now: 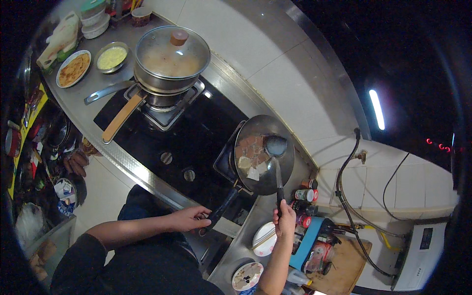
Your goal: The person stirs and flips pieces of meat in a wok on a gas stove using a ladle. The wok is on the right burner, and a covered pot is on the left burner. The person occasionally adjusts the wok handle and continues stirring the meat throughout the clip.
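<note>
My right hand (285, 218) grips the black handle of a metal spatula (276, 146), whose blade lies in a wok (285, 171) on the right burner. Brownish-red pieces of food (250, 147) lie in the wok left of the blade, with several pale pieces (253, 173) below them. My left hand (192, 218) is at the end of the wok's dark handle (223, 206), thumb and fingers around it. On the other burner stands a steel pot with a fogged glass lid (166, 55), stacked on a saucepan (162, 99).
A plate of flatbread (73, 69) and a bowl of yellow food (113, 58) stand left of the pots. Seasoning jars (304, 194), a white plate with chopsticks (262, 241), a patterned plate (247, 272) and a blue rack (309, 239) stand near my right arm. A wall runs behind the stove.
</note>
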`<state>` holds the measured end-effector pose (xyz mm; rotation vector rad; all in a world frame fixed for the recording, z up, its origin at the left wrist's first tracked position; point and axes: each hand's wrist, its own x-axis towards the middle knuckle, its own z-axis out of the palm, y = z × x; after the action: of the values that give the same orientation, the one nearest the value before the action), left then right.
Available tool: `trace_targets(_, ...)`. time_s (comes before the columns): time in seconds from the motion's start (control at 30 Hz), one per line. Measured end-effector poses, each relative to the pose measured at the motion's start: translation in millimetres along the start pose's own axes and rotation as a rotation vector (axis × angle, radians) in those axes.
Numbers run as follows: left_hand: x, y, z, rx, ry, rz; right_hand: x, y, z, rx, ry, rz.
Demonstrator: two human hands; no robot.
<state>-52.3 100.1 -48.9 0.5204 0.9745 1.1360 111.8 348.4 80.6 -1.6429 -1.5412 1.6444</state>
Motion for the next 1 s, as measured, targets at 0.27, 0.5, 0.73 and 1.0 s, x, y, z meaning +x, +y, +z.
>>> trace_targets(0.27,-9,9,3,0.005,0.001,-0.009,-3,6,1,-0.489,0.299,-0.407)
trace_targets(0.5,-18,25,7,0.018,0.001,-0.023,9,25,13,-1.0,0.473,-0.705)
trace_targets(0.73,-19,17,8,0.003,0.02,0.034,-5,20,16,-1.027,0.492,-0.649)
trace_targets(1.0,-17,22,10,-0.056,-0.005,-0.026,-15,31,-10,-0.963,0.483,-0.54)
